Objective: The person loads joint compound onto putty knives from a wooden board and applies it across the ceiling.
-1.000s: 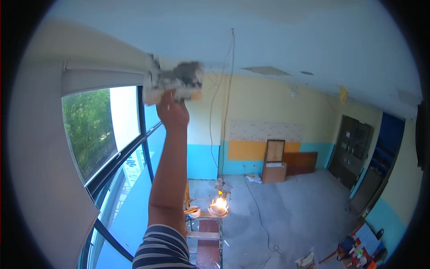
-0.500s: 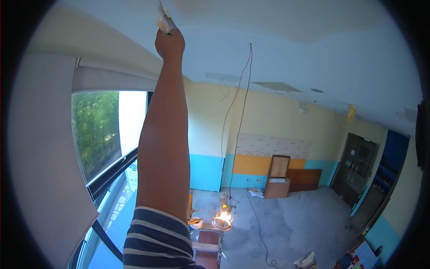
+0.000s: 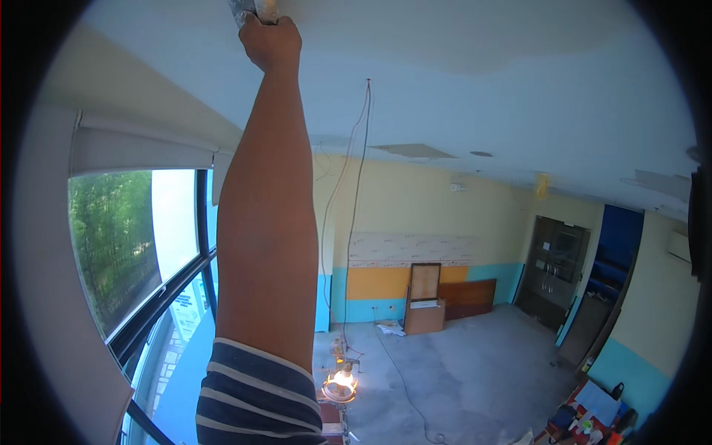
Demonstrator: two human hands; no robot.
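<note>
Ceiling (image 3: 460, 81): white, wide, with a faint tonal boundary running across it toward the right — one finish against another, cause not determinable. Further patches show at the far right edge.

Room below: grey concrete floor (image 3: 475, 378), far wall painted yellow over a turquoise and orange band, dark double door (image 3: 555, 271) at far right. Large window (image 3: 141, 252) at left with a rolled blind (image 3: 141, 148) above it.

Arm: the left arm rises from a striped sleeve (image 3: 256, 397) at the near lower edge straight up to the ceiling. The left hand (image 3: 272, 41) is clenched around the handle of a scraping tool (image 3: 251, 9), which meets the ceiling at the very top of the view; the blade is cut off by the rim, so its angle cannot be judged. The right hand is not visible.

Smaller items: two thin cables (image 3: 356, 193) hang from the ceiling to the floor, just right of the arm. A lit work lamp (image 3: 342, 382) stands on the floor beneath. A wooden cabinet (image 3: 424, 300) sits against the far wall.

Risks, as judged:
- Viewpoint is high above the floor; a full overhead reach could unbalance the person.
- The cables hang near the working arm — a sideways stroke could snag them.
- Loosened material or a dropped tool would fall toward the lamp.
- Uneven pressure could gouge the finish.
</note>
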